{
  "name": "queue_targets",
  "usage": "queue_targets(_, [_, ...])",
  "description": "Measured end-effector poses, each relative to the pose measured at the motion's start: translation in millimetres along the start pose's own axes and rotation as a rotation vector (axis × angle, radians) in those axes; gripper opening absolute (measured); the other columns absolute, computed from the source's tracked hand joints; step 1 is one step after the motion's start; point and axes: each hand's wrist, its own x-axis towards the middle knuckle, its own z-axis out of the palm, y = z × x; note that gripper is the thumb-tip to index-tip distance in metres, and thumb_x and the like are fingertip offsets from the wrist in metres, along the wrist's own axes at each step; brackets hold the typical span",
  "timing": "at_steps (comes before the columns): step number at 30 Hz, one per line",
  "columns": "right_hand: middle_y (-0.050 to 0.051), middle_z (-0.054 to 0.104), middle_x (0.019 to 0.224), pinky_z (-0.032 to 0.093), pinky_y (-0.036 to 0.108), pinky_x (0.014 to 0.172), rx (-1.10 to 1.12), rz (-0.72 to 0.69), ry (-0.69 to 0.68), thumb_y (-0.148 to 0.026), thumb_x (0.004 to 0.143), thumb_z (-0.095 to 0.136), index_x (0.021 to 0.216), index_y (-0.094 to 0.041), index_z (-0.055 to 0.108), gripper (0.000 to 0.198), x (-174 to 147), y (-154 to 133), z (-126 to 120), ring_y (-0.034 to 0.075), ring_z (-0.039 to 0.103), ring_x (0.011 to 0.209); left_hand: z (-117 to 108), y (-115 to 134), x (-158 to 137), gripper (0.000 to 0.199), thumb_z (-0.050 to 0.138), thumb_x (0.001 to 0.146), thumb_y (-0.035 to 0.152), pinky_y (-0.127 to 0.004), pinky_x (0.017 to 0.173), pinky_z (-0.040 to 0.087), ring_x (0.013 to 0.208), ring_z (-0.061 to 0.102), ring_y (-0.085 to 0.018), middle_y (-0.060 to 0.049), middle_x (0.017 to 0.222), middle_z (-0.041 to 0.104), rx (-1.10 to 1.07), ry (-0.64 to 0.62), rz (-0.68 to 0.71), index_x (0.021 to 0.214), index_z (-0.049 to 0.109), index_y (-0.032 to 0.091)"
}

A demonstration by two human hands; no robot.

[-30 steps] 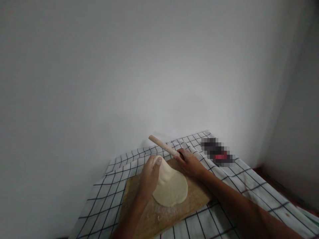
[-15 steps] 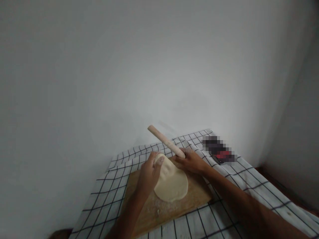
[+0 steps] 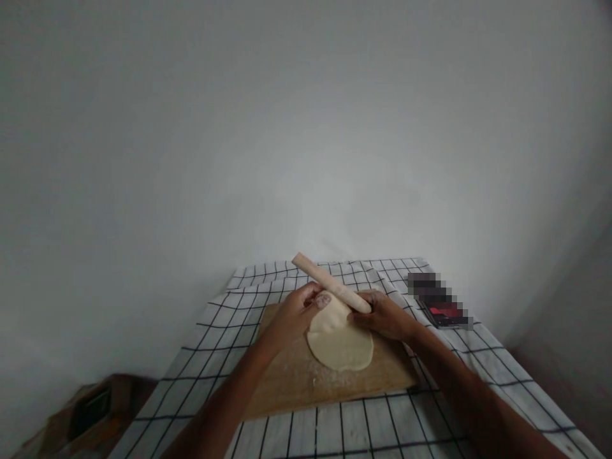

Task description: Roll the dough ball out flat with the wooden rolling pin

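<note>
A flat, pale round of dough (image 3: 342, 349) lies on a flour-dusted wooden board (image 3: 287, 392). Its far part is folded or lifted toward the near part, with a crease across the middle. My left hand (image 3: 297, 312) pinches the far left edge, its floury thumb on top; the other fingertips are partly hidden. In my right hand (image 3: 389, 315) is the near end of a wooden rolling pin (image 3: 329, 282). The pin slants up and left over the dough's far edge, its free end pointing at the wall. Right fingertips are by the dough's right edge.
A white cloth with dark grid lines (image 3: 210, 350) covers the table. On the right lies a blurred dark and red flat object (image 3: 442, 309). Behind the table stands a plain wall (image 3: 306, 159). A brown box-like object (image 3: 95, 408) sits low at left.
The view has shifted, bringing the box-like object at left into sight. My left hand has moved forward, closer to the rolling pin, with the dough's edge. The dough's crease shows more clearly.
</note>
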Motion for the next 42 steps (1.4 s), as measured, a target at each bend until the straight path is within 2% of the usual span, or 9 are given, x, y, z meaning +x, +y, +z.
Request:
queue_targets(3, [-0.003, 0.055, 0.072, 0.034, 0.022, 0.054, -0.023, -0.028, 0.05, -0.035, 0.086, 0.064, 0.08, -0.018, 0.063, 0.019, -3.8, -4.8, 2.3, 0.012, 0.045, 0.063, -4.5, -10.1, -12.4, 0.034, 0.076, 0.08, 0.046, -0.031, 0.071, 0.053, 0.084, 0.069, -0.024, -0.006, 0.096, 0.073, 0.001, -0.127, -0.091, 0.101, 0.072, 0.02])
queue_targets(5, [-0.002, 0.056, 0.073, 0.036, 0.022, 0.055, -0.02, -0.022, 0.087, -0.035, 0.087, 0.063, 0.082, -0.018, 0.063, 0.018, -4.7, -6.4, 3.7, 0.012, 0.046, 0.064, -4.0, -14.3, -21.9, 0.034, 0.082, 0.072, 0.042, -0.031, 0.071, 0.053, 0.085, 0.069, -0.024, -0.006, 0.099, 0.073, 0.07, -0.101, -0.094, 0.097, 0.073, 0.021])
queue_targets(11, [-0.003, 0.055, 0.069, 0.039, 0.023, 0.053, 0.197, 0.096, 0.161, -0.039, 0.081, 0.071, 0.089, -0.017, 0.065, 0.024, 4.7, 0.3, 11.4, 0.011, 0.048, 0.059, 8.6, -5.6, -26.7, 0.028, 0.05, 0.098, 0.049, -0.029, 0.067, 0.046, 0.078, 0.065, -0.02, 0.0, 0.086, 0.067, 0.169, 0.103, -0.093, 0.108, 0.059, 0.024])
queue_targets(19, [-0.003, 0.06, 0.07, 0.049, 0.025, 0.057, 0.472, 0.262, 0.12, -0.039, 0.073, 0.083, 0.088, -0.018, 0.063, 0.032, 4.8, 2.5, 6.9, 0.011, 0.056, 0.059, 24.2, -23.0, 7.2, 0.027, 0.048, 0.099, 0.049, -0.028, 0.061, 0.039, 0.065, 0.055, -0.018, 0.004, 0.071, 0.055, 0.102, 0.275, -0.088, 0.101, 0.054, 0.023])
queue_targets(25, [-0.002, 0.062, 0.069, 0.045, 0.026, 0.053, 0.235, 0.254, 0.009, -0.038, 0.079, 0.076, 0.096, -0.017, 0.068, 0.027, -5.5, -1.7, -1.3, 0.013, 0.055, 0.057, 22.4, -24.9, 6.5, 0.034, 0.046, 0.099, 0.052, -0.028, 0.063, 0.044, 0.07, 0.057, -0.018, 0.003, 0.078, 0.057, 0.015, 0.364, -0.094, 0.112, 0.053, 0.021])
queue_targets(30, [0.002, 0.067, 0.076, 0.04, 0.027, 0.057, -0.228, 0.167, 0.141, -0.03, 0.076, 0.073, 0.078, -0.018, 0.068, 0.013, -1.1, -7.2, 17.8, 0.018, 0.059, 0.067, 21.2, -11.0, 0.7, 0.031, 0.052, 0.096, 0.048, -0.026, 0.067, 0.046, 0.072, 0.058, -0.016, 0.002, 0.082, 0.061, 0.007, 0.422, 0.042, 0.109, 0.054, 0.02])
queue_targets(34, [0.003, 0.07, 0.08, 0.039, 0.027, 0.06, -0.334, 0.143, 0.176, -0.026, 0.078, 0.068, 0.081, -0.019, 0.069, 0.008, 0.8, -9.8, 25.9, 0.019, 0.06, 0.071, 18.3, -7.6, -4.0, 0.026, 0.055, 0.097, 0.045, -0.026, 0.066, 0.046, 0.073, 0.06, -0.016, 0.002, 0.085, 0.063, -0.017, 0.481, 0.057, 0.107, 0.056, 0.021])
queue_targets(39, [0.0, 0.064, 0.075, 0.04, 0.025, 0.059, -0.062, 0.153, 0.122, -0.039, 0.086, 0.068, 0.088, -0.016, 0.067, 0.023, -2.7, -9.5, 20.1, 0.016, 0.056, 0.068, 7.6, -11.6, -6.2, 0.018, 0.053, 0.096, 0.041, -0.027, 0.067, 0.045, 0.073, 0.059, -0.017, 0.003, 0.081, 0.06, 0.115, 0.45, 0.035, 0.096, 0.055, 0.023])
queue_targets(42, [-0.003, 0.058, 0.072, 0.043, 0.025, 0.06, 0.24, 0.195, 0.124, -0.047, 0.083, 0.074, 0.086, -0.017, 0.06, 0.033, -3.6, -12.6, 17.6, 0.013, 0.053, 0.065, 4.3, -12.9, -7.5, 0.024, 0.046, 0.096, 0.036, -0.03, 0.067, 0.046, 0.073, 0.06, -0.019, 0.001, 0.083, 0.064, 0.151, 0.3, -0.077, 0.113, 0.058, 0.023])
